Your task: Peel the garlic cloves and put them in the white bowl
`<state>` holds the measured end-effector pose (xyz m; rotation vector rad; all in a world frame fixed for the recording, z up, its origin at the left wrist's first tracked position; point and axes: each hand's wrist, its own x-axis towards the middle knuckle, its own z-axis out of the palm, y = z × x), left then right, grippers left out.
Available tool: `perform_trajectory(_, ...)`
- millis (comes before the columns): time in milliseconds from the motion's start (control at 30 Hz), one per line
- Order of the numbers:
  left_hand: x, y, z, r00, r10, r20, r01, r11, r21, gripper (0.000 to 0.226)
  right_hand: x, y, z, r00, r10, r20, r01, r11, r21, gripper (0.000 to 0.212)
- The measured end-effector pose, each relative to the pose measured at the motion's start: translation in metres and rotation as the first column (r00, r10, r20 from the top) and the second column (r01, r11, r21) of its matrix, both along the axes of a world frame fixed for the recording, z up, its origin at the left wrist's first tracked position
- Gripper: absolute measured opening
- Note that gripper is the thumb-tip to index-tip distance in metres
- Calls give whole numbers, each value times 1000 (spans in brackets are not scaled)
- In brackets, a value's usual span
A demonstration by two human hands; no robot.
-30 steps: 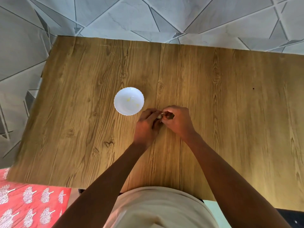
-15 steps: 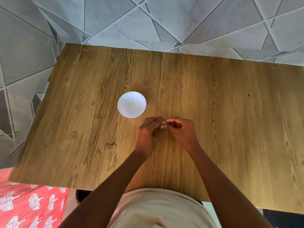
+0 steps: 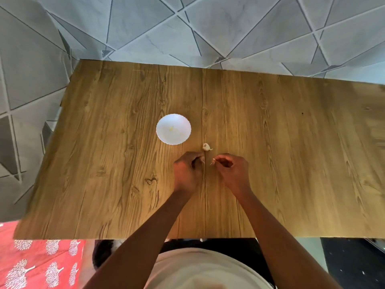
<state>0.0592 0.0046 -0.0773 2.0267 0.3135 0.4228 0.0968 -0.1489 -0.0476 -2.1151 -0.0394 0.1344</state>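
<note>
The white bowl (image 3: 173,129) stands on the wooden table (image 3: 291,163), left of centre, with a couple of small yellowish bits inside. A small pale garlic piece (image 3: 207,147) lies on the table just right of the bowl and just beyond my fingertips. My left hand (image 3: 187,172) and my right hand (image 3: 231,170) hover side by side with a small gap between them, fingers curled. Each hand pinches a tiny pale sliver of garlic skin at its fingertips. Whether a clove is hidden inside either hand cannot be seen.
The table's far edge meets a grey tiled wall (image 3: 208,28). Its left edge runs past the bowl at some distance. A red patterned cloth (image 3: 37,265) lies below the table's near-left corner.
My hands were joined on one garlic piece; now they have drawn apart and back. A garlic piece now lies on the table. The camera view has tilted up.
</note>
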Motion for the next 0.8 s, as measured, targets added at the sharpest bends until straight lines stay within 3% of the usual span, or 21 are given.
perform_trajectory(133,4,3,-4,998,-69,-4,69,993,99,26,-2,-3,2,995,101,-1,-101,994,-34,14)
perform_trajectory(333,-6,-2,2,999,-27,46,20,987,161,27,4,-13,2,937,349,-22,-349,932,-95,24)
perform_trajectory(467,-22,-5,-6,999,37,29,-43,977,209,31,11,-21,0,875,463,-141,-476,875,-84,19)
perform_trajectory(633,-49,-9,-12,1000,0,-13,3,968,252,39,10,-15,4,823,483,-299,-512,859,-23,23)
perform_trajectory(800,-61,-12,-21,998,-35,-60,52,951,305,30,19,4,7,803,419,-424,-528,830,-179,25)
